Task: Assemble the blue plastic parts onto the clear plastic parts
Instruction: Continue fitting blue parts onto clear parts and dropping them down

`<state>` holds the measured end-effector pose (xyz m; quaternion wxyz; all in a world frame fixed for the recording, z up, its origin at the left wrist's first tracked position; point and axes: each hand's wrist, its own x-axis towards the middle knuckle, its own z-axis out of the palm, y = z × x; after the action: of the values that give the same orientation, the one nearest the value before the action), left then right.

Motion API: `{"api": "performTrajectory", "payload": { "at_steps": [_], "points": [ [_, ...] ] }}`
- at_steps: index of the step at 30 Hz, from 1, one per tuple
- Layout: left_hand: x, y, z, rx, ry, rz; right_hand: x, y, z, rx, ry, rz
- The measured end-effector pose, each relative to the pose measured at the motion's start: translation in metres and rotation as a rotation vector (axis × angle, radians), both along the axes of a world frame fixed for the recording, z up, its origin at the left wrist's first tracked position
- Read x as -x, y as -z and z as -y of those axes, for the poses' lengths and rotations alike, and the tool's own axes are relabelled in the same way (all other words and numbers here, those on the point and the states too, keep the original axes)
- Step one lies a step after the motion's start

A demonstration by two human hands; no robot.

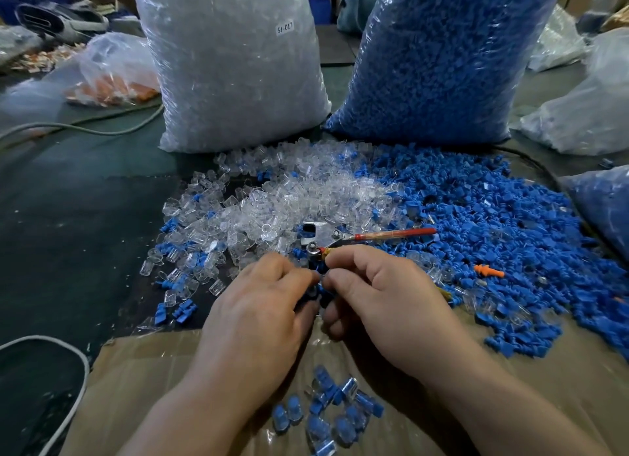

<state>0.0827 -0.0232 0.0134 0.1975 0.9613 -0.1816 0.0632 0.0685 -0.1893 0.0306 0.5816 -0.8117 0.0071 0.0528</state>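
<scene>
A heap of loose clear plastic parts [289, 196] spreads over the middle of the table. Beside it on the right lies a heap of loose blue plastic parts [493, 224]. My left hand [262, 305] and my right hand [381, 295] meet fingertip to fingertip in front of the heaps. Between the fingertips a small blue part [318, 290] shows, with something clear against it in the left fingers; most of both pieces is hidden. Several joined blue-and-clear pieces [326, 408] lie on the clear plastic sheet between my forearms.
A tall bag of clear parts [231, 64] and a tall bag of blue parts [439, 57] stand behind the heaps. A metal tool with a red handle [360, 237] lies just beyond my fingers. An orange part [488, 271] rests on the blue heap. A white cable [68, 380] curves at the lower left.
</scene>
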Motion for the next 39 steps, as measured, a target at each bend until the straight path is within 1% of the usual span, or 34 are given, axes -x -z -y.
{"api": "performTrajectory", "payload": {
  "at_steps": [3, 6, 10, 12, 14, 16, 17, 18, 19, 20, 21, 23, 26, 28, 30, 32, 34, 37, 39],
  "points": [
    [-0.001, 0.002, -0.002, 0.013, -0.016, 0.014, 0.000, -0.004, -0.003, -0.293, 0.034, -0.109],
    [-0.003, 0.004, -0.004, 0.057, -0.036, 0.014, 0.000, -0.006, -0.004, -0.475, 0.023, -0.191],
    [-0.005, 0.006, -0.005, 0.070, -0.030, -0.001, -0.001, -0.004, -0.003, -0.572, 0.010, -0.226],
    [-0.005, 0.006, -0.005, 0.077, -0.035, 0.019, -0.002, -0.003, -0.002, -0.572, 0.003, -0.225],
    [-0.004, 0.004, -0.006, 0.146, -0.063, 0.052, -0.002, -0.002, -0.001, -0.527, -0.002, -0.217],
    [-0.001, -0.003, -0.006, 0.293, -0.081, 0.056, -0.002, -0.001, -0.002, -0.433, 0.005, -0.177],
    [0.002, -0.008, -0.005, 0.403, -0.092, 0.000, -0.002, 0.000, -0.002, -0.298, 0.001, -0.112],
    [0.004, -0.012, -0.003, 0.507, -0.106, -0.076, -0.002, 0.002, -0.001, -0.085, -0.013, -0.007],
    [0.006, -0.014, -0.002, 0.560, -0.115, -0.153, 0.000, 0.002, -0.001, 0.139, -0.037, 0.107],
    [0.006, -0.015, 0.000, 0.584, -0.117, -0.208, 0.003, 0.000, 0.000, 0.316, -0.069, 0.211],
    [0.006, -0.015, 0.002, 0.593, -0.130, -0.254, 0.005, -0.003, -0.001, 0.414, -0.109, 0.284],
    [0.005, -0.016, 0.001, 0.632, -0.158, -0.324, 0.007, -0.006, -0.002, 0.468, -0.184, 0.331],
    [0.006, -0.014, 0.000, 0.651, -0.183, -0.364, 0.012, -0.007, -0.004, 0.463, -0.194, 0.352],
    [0.005, -0.014, 0.000, 0.741, -0.195, -0.419, 0.013, -0.009, -0.005, 0.459, -0.201, 0.381],
    [0.003, -0.014, -0.002, 0.861, -0.217, -0.474, 0.012, -0.011, -0.003, 0.543, -0.164, 0.414],
    [0.002, -0.015, -0.006, 0.912, -0.235, -0.489, 0.009, -0.014, 0.003, 0.717, -0.059, 0.379],
    [0.002, -0.016, -0.009, 0.933, -0.246, -0.503, 0.004, -0.018, 0.016, 0.883, 0.064, 0.275],
    [0.003, -0.019, -0.007, 0.897, -0.232, -0.519, -0.007, -0.021, 0.042, 1.046, 0.274, 0.137],
    [0.004, -0.019, -0.005, 0.877, -0.235, -0.523, -0.014, -0.016, 0.057, 1.136, 0.341, 0.046]
  ]
}}
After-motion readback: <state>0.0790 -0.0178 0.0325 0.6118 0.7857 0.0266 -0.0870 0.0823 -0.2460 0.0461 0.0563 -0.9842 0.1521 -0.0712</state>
